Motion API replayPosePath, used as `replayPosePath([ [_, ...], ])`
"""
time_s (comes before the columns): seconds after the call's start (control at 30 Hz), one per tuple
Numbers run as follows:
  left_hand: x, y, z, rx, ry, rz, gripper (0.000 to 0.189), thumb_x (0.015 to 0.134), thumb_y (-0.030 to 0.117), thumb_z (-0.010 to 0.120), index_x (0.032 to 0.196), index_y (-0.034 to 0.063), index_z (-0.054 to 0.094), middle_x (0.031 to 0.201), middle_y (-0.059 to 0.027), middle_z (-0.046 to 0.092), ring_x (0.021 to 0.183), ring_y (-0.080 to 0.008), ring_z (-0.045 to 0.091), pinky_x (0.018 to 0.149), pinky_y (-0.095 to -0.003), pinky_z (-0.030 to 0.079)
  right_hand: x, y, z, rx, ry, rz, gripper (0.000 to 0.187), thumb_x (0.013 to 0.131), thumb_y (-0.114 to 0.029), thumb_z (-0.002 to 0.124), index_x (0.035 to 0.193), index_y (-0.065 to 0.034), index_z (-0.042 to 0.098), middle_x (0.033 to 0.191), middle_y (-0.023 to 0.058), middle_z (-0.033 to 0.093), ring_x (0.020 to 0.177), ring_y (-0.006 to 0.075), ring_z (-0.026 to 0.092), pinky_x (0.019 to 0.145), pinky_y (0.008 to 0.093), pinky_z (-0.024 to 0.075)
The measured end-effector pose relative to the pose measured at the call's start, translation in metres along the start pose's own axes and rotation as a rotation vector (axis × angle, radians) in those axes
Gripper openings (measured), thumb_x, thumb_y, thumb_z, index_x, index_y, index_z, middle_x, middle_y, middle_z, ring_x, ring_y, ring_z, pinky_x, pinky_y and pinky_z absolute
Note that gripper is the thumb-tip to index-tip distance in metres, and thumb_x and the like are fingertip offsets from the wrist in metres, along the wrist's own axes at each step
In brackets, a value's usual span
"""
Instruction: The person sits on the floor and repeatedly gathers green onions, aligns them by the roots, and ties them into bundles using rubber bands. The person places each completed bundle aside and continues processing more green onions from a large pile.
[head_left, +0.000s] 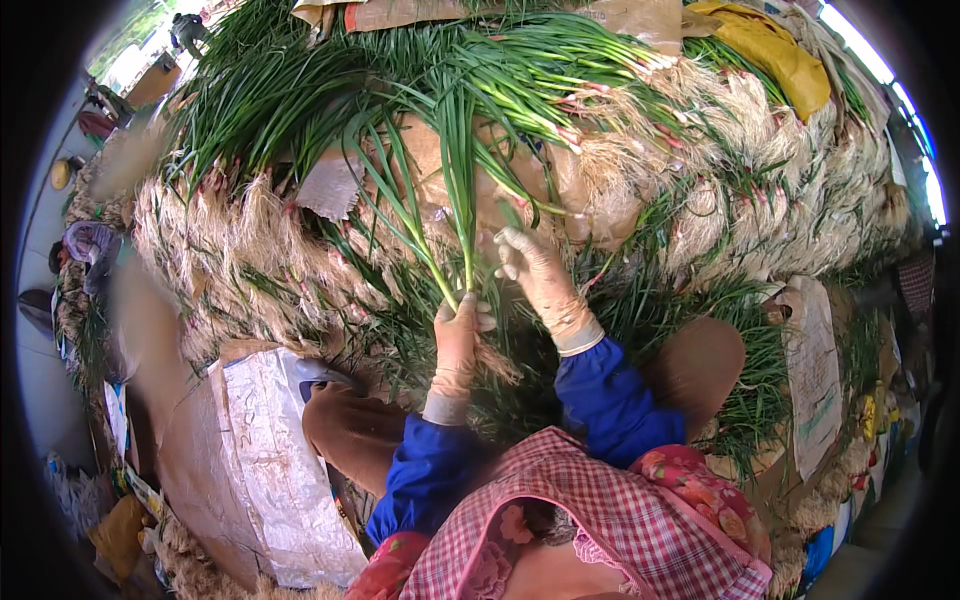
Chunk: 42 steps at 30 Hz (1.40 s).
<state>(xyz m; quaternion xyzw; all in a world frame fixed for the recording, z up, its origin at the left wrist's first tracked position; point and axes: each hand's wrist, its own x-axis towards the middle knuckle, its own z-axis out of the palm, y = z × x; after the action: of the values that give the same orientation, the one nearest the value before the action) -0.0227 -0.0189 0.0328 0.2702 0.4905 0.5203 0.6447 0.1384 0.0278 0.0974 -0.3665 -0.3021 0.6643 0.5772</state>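
Note:
My left hand (457, 337), in a pale glove, grips a couple of green garlic plants (466, 210) by their stems. Their long leaves point away from me, and the pale roots (495, 360) hang out below the fist. To the right, my gloved right hand (529, 266) is raised beside the leaves with its fingers bent and apart, and I see nothing in it. Loose green leaves (510, 330) lie beneath both hands. Just beyond, a brown sheet (487, 165) on the heap carries several laid-out green garlic plants (559, 97) with their roots to the right.
A large heap of green garlic with roots outward (240, 240) curves across the front. A white woven sack (281, 465) lies at my left, another sack (814, 375) at my right. A yellow cloth (772, 52) rests atop the heap. People (90, 247) are at the far left.

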Motion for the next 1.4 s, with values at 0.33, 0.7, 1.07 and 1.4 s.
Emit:
replayPosePath([
  [0.33,-0.005,0.043,0.0,-0.117,-0.304,-0.073,0.018,0.096,0.018,0.053,0.097,0.0011,0.061,0.065,-0.0026,0.057,0.043,-0.0091,0.047,0.039,-0.0226,0.04,0.002,-0.016,-0.029,-1.518,0.195,-0.512,0.032,0.083,-0.033,0.069,0.103,-0.0081,0.068,0.096,0.0152,0.069,0.087,0.0313,0.066,0.076,0.04,0.0518],
  [0.7,0.047,0.059,0.032,-0.06,-0.182,-0.162,0.039,0.091,0.041,0.064,0.109,0.0066,0.064,0.07,0.0021,0.057,0.045,-0.0046,0.04,0.036,-0.0202,0.031,0.036,-0.007,-0.027,-1.444,-0.05,-0.39,0.035,0.086,-0.037,0.07,0.1,-0.0054,0.062,0.083,0.0124,0.068,0.072,0.0253,0.067,0.065,0.0374,0.0507],
  [1.07,0.032,0.024,0.004,-0.412,-0.174,-0.215,0.027,0.092,0.026,0.053,0.101,0.002,0.06,0.087,-0.0081,0.065,0.07,-0.0147,0.06,0.058,-0.0271,0.05,0.049,-0.069,-0.004,-1.58,0.392,-0.829,0.031,0.092,-0.018,0.057,0.12,-0.0027,0.058,0.094,0.0222,0.063,0.085,0.0384,0.061,0.071,0.0463,0.0501],
  [1.4,0.013,0.044,-0.028,-0.009,-0.186,-0.021,0.025,0.09,0.022,0.06,0.104,0.0013,0.06,0.084,-0.0044,0.064,0.07,-0.0132,0.059,0.066,-0.0284,0.049,0.015,-0.002,0.012,-1.125,-0.603,-0.054,0.058,0.089,-0.023,0.067,0.138,-0.0016,0.045,0.113,0.0184,0.066,0.097,0.0184,0.064,0.085,0.0337,0.0498],
])
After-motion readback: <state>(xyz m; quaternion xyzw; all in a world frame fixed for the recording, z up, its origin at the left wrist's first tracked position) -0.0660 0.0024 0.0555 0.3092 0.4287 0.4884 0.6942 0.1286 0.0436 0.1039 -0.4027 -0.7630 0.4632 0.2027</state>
